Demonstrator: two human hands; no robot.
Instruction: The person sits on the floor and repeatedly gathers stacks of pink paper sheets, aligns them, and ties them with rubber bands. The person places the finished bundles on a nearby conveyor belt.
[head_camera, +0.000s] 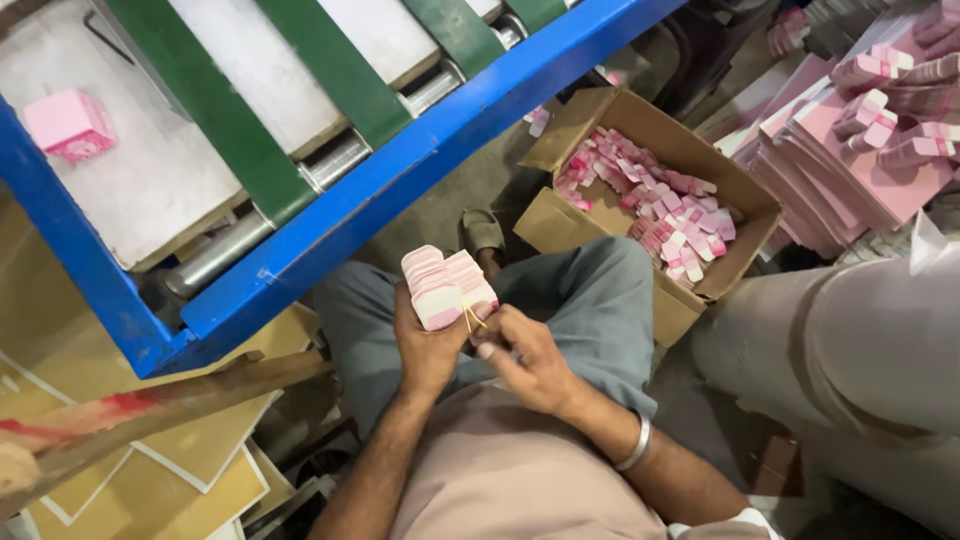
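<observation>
My left hand (428, 345) grips a thick stack of pink and white die-cut card pieces (445, 284) above my lap. A yellow rubber band (470, 318) hangs at the stack's lower edge. My right hand (528, 357) pinches that band right beside the stack, fingers curled. A metal bangle (636, 446) sits on my right wrist.
An open cardboard box (590, 238) holding several bundled pink pieces stands on the floor ahead. Piles of pink sheets and bundles (872, 140) lie at the right. A blue-framed conveyor (330, 225) with green belts crosses the upper left, carrying a pink box (68, 125). Another person's leg (850, 350) is at the right.
</observation>
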